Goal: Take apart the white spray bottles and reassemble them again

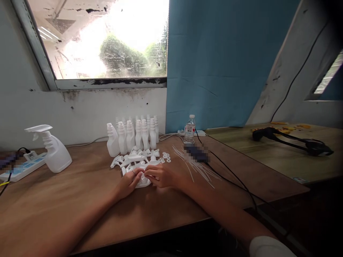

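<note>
White plastic parts (134,157) are gathered in a loose pile on the brown table (93,182), between its far edge and its near edge. At the near side of this pile, the fingers of the left hand (129,182) and the right hand (158,175) are curled and brought together over more white pieces (144,183). The fingertips are nearly met; whether anything small is pinched between them cannot be told. A ring is worn on the left hand.

Behind the pile, toward the far edge, white bottles (130,137) are stood upright in close rows, their necks left uncapped. Just right of the pile, small white rings (165,157) are scattered. Farther right, thin white tubes (199,169) are spread loosely and partly covered by a dark object (197,152) that is blurred. Near the far right corner, a clear water bottle (189,130) is stood upright, with a white power strip (200,133) placed just beside it.

At the left, a white spray bottle (56,151) fitted with a trigger head is set upright, well apart from the pile. Another power strip (25,167) is laid beside it, farther left. Black cables (235,174) are run across the table's right side and over its near edge.
</note>
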